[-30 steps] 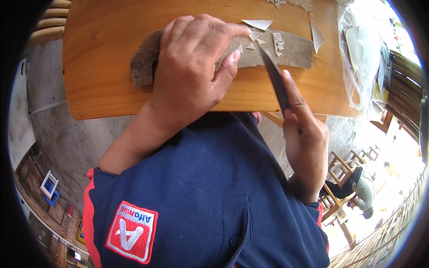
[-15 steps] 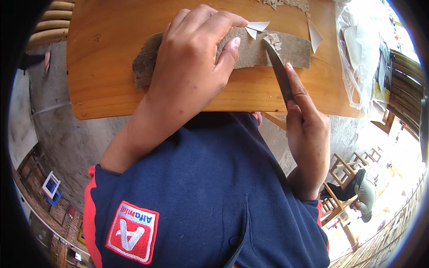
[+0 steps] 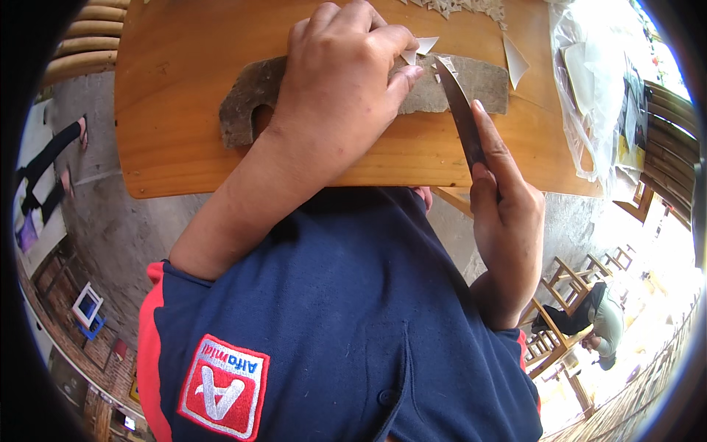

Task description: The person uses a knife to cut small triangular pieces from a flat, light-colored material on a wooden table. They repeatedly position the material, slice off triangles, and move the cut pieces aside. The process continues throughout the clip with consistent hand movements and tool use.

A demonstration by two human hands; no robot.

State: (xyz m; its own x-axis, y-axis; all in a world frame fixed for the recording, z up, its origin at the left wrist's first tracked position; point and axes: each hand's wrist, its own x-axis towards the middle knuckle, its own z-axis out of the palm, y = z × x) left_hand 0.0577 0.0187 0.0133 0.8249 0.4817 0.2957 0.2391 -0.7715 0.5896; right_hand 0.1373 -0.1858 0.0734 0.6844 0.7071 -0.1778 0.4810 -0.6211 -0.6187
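Note:
A worn wooden board [image 3: 482, 82] with a notched left end lies on the table. My left hand [image 3: 339, 85] rests over it, thumb and forefinger closed on a thin white pointed piece [image 3: 426, 46] of a material I cannot make out. In my right hand [image 3: 509, 206] is a knife [image 3: 459, 110] with a dark blade, my forefinger stretched along its back. The blade's tip lies on the board, just right of the white piece, beside small cut bits [image 3: 451, 68].
The wooden table [image 3: 294, 168] bears a heap of small pale bits [image 3: 464, 7] at its far edge, a loose white triangular piece [image 3: 515, 62] and a clear plastic bag [image 3: 582, 96] at right. A person [image 3: 605, 317] bends among wooden stools at lower right; another person's arm [image 3: 55, 151] shows at far left.
My left hand has shifted right with the white piece, closer to the blade. Fewer cut bits show beside the knife tip. More of the person at far left is in view.

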